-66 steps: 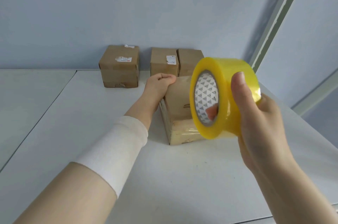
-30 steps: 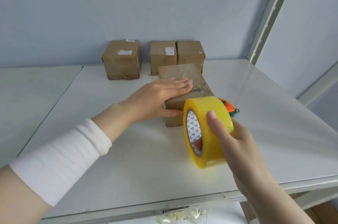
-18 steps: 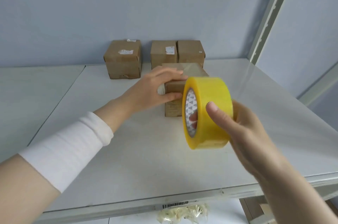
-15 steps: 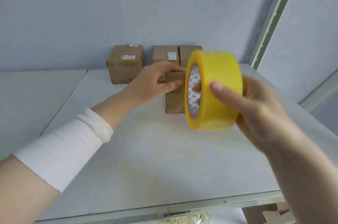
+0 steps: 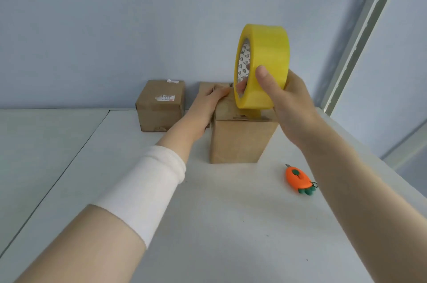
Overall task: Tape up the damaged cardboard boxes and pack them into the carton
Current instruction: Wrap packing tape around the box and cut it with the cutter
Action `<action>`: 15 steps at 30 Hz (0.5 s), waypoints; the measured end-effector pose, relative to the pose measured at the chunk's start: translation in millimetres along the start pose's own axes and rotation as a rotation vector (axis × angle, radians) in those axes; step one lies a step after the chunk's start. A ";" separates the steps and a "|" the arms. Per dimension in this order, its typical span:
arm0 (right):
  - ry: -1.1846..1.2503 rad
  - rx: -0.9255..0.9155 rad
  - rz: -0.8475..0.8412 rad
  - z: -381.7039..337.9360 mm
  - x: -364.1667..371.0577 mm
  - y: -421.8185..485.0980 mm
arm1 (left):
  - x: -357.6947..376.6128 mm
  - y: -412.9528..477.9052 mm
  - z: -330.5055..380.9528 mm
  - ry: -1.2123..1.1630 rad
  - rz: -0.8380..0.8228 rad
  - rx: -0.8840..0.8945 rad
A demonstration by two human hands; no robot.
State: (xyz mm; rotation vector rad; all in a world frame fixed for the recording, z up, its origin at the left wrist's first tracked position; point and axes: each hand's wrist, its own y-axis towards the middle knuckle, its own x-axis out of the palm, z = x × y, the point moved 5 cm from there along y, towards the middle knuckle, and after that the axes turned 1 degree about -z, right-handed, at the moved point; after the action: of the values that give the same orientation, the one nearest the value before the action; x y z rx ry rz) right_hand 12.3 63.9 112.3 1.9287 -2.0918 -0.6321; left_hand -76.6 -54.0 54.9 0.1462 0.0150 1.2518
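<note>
Right hand (image 5: 286, 107) is gripping the yellow tape roll (image 5: 265, 63), thumb across its face, fingers in the core, just above the cardboard box (image 5: 238, 141). Left hand (image 5: 208, 103) is pressing, fingers fairly straight, on that box's top; the box is standing on the table (image 5: 219, 225).

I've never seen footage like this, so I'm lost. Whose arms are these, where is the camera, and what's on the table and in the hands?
No machine here: a person works bare-handed, and the one camera sits on their head, looking forward and down. The right hand grips a yellow tape roll above a cardboard box; the left hand rests on that box's top. On the white table also lie an orange carrot-shaped cutter and, by the wall, a labelled box.
</note>
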 end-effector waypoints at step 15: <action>0.053 -0.103 0.084 6.2 6.4 -26.3 | -10.0 29.6 -19.1 -0.080 0.109 -0.186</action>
State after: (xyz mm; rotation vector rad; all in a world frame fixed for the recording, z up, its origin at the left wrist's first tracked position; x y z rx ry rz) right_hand 32.3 57.4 94.1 1.7736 -2.0535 -0.6502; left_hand -109.4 -52.5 38.8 0.0362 -0.1807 1.3479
